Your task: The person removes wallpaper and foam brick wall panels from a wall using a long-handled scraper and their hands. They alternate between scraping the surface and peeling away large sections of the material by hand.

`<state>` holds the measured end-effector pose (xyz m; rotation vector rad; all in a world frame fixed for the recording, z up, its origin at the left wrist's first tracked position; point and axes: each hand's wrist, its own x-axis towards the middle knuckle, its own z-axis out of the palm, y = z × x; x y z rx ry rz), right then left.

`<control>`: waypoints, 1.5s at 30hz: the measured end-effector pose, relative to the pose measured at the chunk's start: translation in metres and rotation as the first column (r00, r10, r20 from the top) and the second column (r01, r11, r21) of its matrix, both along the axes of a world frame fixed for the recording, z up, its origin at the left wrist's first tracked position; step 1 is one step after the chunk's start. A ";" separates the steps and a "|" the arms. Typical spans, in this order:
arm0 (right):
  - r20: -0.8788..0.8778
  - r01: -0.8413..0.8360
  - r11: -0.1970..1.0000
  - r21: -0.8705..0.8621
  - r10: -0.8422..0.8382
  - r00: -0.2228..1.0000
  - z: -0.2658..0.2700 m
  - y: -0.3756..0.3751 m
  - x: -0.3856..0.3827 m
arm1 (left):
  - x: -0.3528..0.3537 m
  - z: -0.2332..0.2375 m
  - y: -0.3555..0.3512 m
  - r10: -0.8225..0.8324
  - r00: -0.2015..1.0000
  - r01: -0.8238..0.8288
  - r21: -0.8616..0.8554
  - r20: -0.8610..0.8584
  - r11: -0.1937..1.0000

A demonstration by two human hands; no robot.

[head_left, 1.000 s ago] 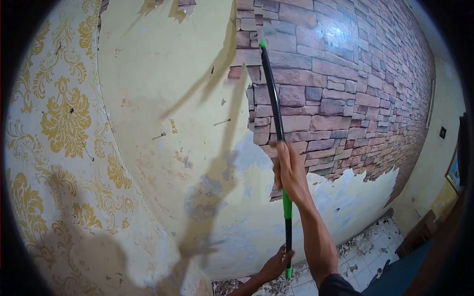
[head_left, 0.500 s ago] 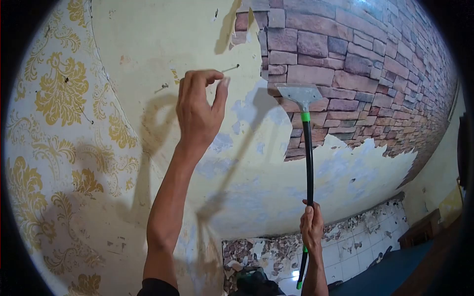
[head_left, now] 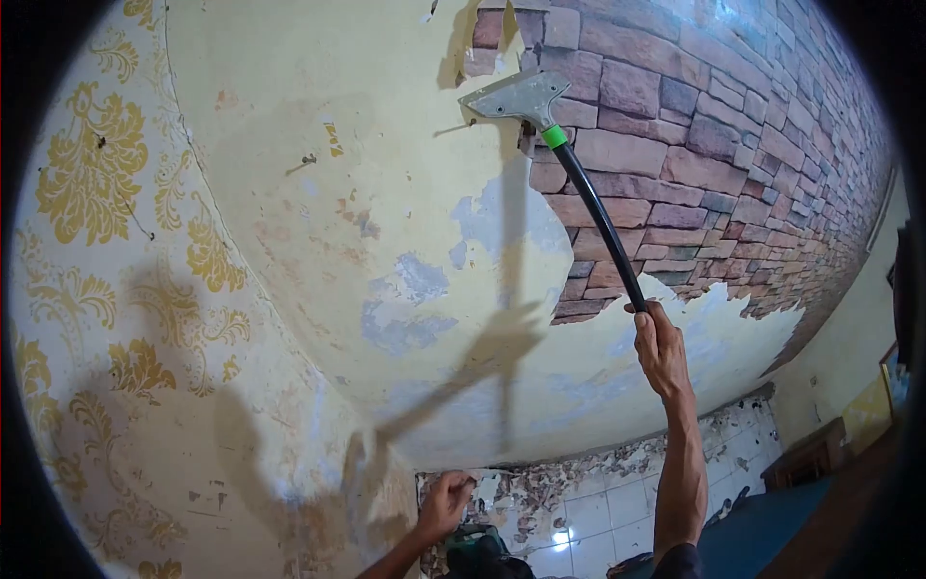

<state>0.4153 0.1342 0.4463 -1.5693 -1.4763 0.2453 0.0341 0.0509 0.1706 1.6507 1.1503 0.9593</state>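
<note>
A long-handled scraper (head_left: pixel 598 207) with a wide grey metal head, a black shaft and a green collar is gripped in my right hand (head_left: pixel 661 352). Its head (head_left: pixel 521 96) lies at the torn edge of the brick-patterned wallpaper (head_left: pixel 675 174), beside a nail (head_left: pixel 473 123) in the wall. Low in the view, my left hand (head_left: pixel 446 504) has its fingers curled in toward the thumb. Whether anything small is between them cannot be made out. Bare yellowish plaster (head_left: pixel 386 193) with bluish patches spreads left of the paper.
Gold-flowered wallpaper (head_left: pixel 96 164) covers the adjoining wall on the left. A second nail (head_left: pixel 307 160) sticks out of the plaster. Torn scraps (head_left: pixel 617 463) litter the white tiled floor (head_left: pixel 588 516). A wooden piece of furniture (head_left: pixel 805 452) and a blue surface (head_left: pixel 772 526) are at lower right.
My left hand has dropped from beside the nail to low in the view. My right hand has risen, and the scraper head has moved up and left, tilting, to the paper's torn edge.
</note>
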 end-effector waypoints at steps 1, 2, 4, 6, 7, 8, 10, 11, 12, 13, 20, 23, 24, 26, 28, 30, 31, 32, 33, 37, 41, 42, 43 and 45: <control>-0.007 -0.002 1.000 0.027 0.002 1.000 0.001 0.004 -0.001 | -0.007 -0.015 -0.013 0.029 1.000 -0.028 -0.038 0.006 0.999; 0.000 -0.003 1.000 0.027 0.003 1.000 0.006 0.007 -0.005 | -0.011 -0.024 -0.020 0.030 0.999 -0.029 -0.038 0.013 0.999; 0.019 0.002 1.000 0.012 -0.002 1.000 0.019 0.008 -0.014 | -0.020 -0.036 -0.033 -0.076 0.984 0.025 -0.297 -0.159 0.955; 0.022 0.008 1.000 0.024 -0.009 1.000 0.009 -0.002 -0.014 | -0.034 -0.039 -0.039 -0.075 0.989 0.028 -0.331 -0.131 0.943; 0.015 0.031 0.999 -0.005 -0.031 0.999 0.002 -0.011 -0.012 | -0.040 -0.035 -0.040 -0.015 0.989 -0.020 -0.237 -0.144 0.971; 0.017 0.058 0.998 -0.034 -0.058 0.998 -0.002 -0.017 -0.010 | -0.041 -0.036 -0.040 0.042 0.989 -0.063 -0.142 -0.144 0.988; 0.021 0.078 0.996 -0.037 -0.077 0.997 0.000 -0.014 -0.010 | -0.053 -0.052 -0.039 0.081 0.991 -0.102 -0.218 -0.107 0.971; 0.024 0.066 0.998 -0.026 -0.065 0.998 0.003 -0.009 -0.010 | -0.054 -0.060 -0.038 0.127 0.988 -0.146 -0.297 -0.084 0.944; 0.022 0.056 0.998 -0.016 -0.056 0.998 0.005 -0.005 -0.011 | -0.051 -0.069 -0.037 0.127 0.989 -0.145 -0.299 -0.080 0.943; 0.017 0.038 0.999 0.003 -0.038 0.999 0.015 0.000 -0.018 | -0.048 -0.076 -0.033 0.125 0.989 -0.143 -0.306 -0.079 0.941; 0.109 0.063 0.997 0.039 -0.067 0.992 0.001 -0.014 -0.012 | -0.026 -0.041 -0.032 0.079 0.995 -0.092 -0.261 -0.061 0.961; 0.067 0.040 0.998 0.051 -0.043 0.997 0.049 0.004 -0.045 | -0.025 -0.057 -0.037 0.138 0.988 -0.153 -0.332 -0.070 0.931; 0.043 0.008 0.997 0.079 -0.011 0.999 0.065 0.011 -0.057 | -0.023 -0.062 -0.041 0.138 0.986 -0.164 -0.342 -0.098 0.925; 0.036 0.002 0.994 0.110 -0.006 0.999 0.066 0.010 -0.067 | -0.015 -0.048 -0.047 0.117 0.985 -0.157 -0.386 -0.125 0.909; 0.017 0.069 0.997 0.028 -0.070 0.997 0.055 -0.003 -0.058 | -0.016 -0.038 -0.045 0.102 0.987 -0.143 -0.411 -0.121 0.900; 0.044 0.068 0.997 0.035 -0.070 0.997 0.050 -0.007 -0.053 | -0.023 -0.040 -0.052 0.149 0.988 -0.155 -0.339 -0.042 0.928; 0.038 0.064 0.996 0.063 -0.067 0.997 0.057 -0.004 -0.057 | -0.026 -0.048 -0.057 0.217 0.974 -0.224 -0.327 -0.057 0.918; 0.029 0.054 0.995 0.090 -0.056 0.998 0.063 0.001 -0.061 | -0.029 -0.058 -0.056 0.229 0.972 -0.234 -0.335 -0.056 0.913; 0.025 0.034 0.994 0.109 -0.037 0.999 0.067 0.006 -0.063 | -0.032 -0.065 -0.058 0.194 0.979 -0.206 -0.356 -0.068 0.912; -0.057 0.086 0.996 0.030 -0.084 0.995 0.052 -0.010 -0.065 | -0.037 -0.047 -0.064 0.144 0.982 -0.180 -0.362 -0.125 0.915; -0.097 0.056 0.994 0.089 -0.047 0.994 0.077 0.004 -0.088 | -0.023 -0.059 -0.058 0.128 0.984 -0.165 -0.363 -0.122 0.917; -0.103 0.062 0.994 0.087 -0.052 0.993 0.074 0.002 -0.084 | -0.024 -0.058 -0.060 0.098 0.982 -0.150 -0.358 -0.159 0.922; -0.082 0.051 0.994 0.099 -0.043 0.996 0.070 0.001 -0.082 | -0.025 -0.055 -0.059 0.093 0.981 -0.148 -0.347 -0.171 0.926; -0.033 0.041 0.995 0.088 -0.038 0.999 0.048 -0.002 -0.066 | -0.020 -0.051 -0.061 0.122 0.989 -0.142 -0.345 -0.080 0.928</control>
